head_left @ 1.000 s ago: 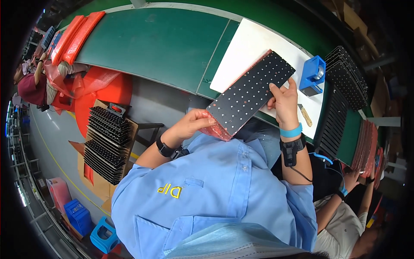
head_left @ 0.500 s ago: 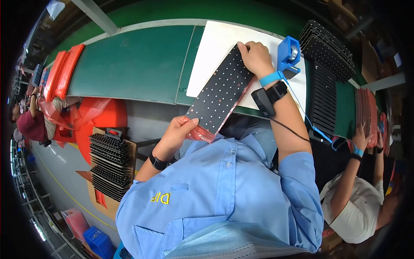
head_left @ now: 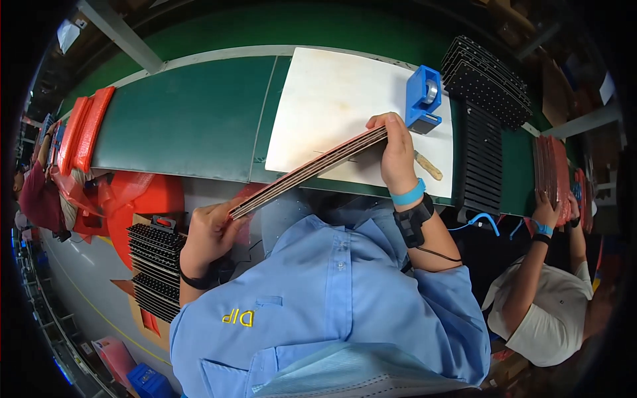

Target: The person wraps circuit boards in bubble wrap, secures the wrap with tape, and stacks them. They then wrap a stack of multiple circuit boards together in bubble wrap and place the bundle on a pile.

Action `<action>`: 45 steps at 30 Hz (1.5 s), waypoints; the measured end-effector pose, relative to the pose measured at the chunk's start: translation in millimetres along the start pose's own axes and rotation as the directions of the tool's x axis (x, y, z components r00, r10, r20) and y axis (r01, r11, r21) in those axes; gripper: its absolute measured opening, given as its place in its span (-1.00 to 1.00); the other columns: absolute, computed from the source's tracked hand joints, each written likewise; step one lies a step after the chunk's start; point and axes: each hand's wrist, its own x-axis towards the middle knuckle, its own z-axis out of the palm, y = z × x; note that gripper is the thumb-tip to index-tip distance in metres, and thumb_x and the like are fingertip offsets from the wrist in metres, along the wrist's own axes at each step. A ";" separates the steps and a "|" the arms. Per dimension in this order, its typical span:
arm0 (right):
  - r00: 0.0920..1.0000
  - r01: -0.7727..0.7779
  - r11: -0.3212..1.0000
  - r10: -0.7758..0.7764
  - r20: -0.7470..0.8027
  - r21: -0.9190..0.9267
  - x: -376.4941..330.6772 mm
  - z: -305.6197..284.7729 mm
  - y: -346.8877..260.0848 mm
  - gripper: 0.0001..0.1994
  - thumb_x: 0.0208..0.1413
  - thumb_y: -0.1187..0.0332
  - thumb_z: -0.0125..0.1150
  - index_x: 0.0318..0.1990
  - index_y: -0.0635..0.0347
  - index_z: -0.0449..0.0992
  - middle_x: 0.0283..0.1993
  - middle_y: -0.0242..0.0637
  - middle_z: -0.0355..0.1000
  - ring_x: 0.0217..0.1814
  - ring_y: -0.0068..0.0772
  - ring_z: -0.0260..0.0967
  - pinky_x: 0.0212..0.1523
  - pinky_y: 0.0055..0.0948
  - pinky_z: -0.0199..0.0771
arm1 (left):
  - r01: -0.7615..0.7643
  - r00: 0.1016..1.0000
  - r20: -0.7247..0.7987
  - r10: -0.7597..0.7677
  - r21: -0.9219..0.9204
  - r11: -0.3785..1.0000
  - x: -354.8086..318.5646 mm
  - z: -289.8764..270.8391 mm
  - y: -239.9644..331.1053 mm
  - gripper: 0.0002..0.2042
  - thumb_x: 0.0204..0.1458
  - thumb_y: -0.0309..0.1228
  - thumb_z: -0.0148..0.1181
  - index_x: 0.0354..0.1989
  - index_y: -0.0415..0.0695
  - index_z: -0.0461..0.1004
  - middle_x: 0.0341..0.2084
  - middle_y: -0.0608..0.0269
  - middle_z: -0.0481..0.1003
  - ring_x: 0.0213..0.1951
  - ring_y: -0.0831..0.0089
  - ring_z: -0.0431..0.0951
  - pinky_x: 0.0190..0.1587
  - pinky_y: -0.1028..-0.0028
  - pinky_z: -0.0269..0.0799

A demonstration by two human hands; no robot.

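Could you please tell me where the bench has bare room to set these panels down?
The white board is bare left of the blue tape dispenser; so is the green mat beside it. Black panel stacks crowd the right end.

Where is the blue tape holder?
In the head view, the blue tape holder sits on the white board, right of centre, just above the right hand and left of the stacked black panels.

Factory line: green conveyor belt [head_left: 179, 119]
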 end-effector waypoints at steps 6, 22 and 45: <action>1.000 -0.016 1.000 0.017 0.020 -0.024 0.5 0.4 -3.9 -0.64 0.33 0.17 -0.25 -0.38 0.21 0.36 -0.29 -0.30 0.39 -0.22 -0.53 0.26 -0.08 -0.56 0.24 | -0.022 0.999 -0.037 0.021 -0.005 1.000 0.6 2.3 2.9 -0.68 -0.13 -0.56 0.27 -0.12 -0.25 0.52 -0.60 0.07 0.51 -0.60 0.26 0.55 -0.52 0.46 0.42; 0.983 -0.046 0.996 0.032 0.179 0.072 8.9 -7.8 -3.2 -0.79 0.21 0.24 0.06 -0.28 0.21 0.37 -0.20 -0.26 0.42 -0.09 -0.48 0.31 0.04 -0.50 0.29 | 0.059 0.998 0.039 -0.058 -0.008 0.998 6.5 -7.6 -2.5 -0.73 -0.07 -0.54 0.24 -0.13 -0.24 0.53 -0.65 0.14 0.48 -0.63 0.28 0.51 -0.54 0.44 0.40; 0.933 0.024 0.950 0.090 0.348 -0.310 -8.9 -40.7 -22.7 -0.66 -0.28 0.58 0.47 -0.34 0.21 0.41 -0.36 -0.46 0.43 -0.24 -0.59 0.37 -0.19 -0.56 0.37 | -0.005 0.999 0.042 0.004 0.033 0.999 21.0 -15.2 -35.7 -0.86 0.00 -0.44 0.23 -0.49 -0.27 0.51 -0.70 0.07 0.43 -0.65 0.31 0.48 -0.54 0.41 0.36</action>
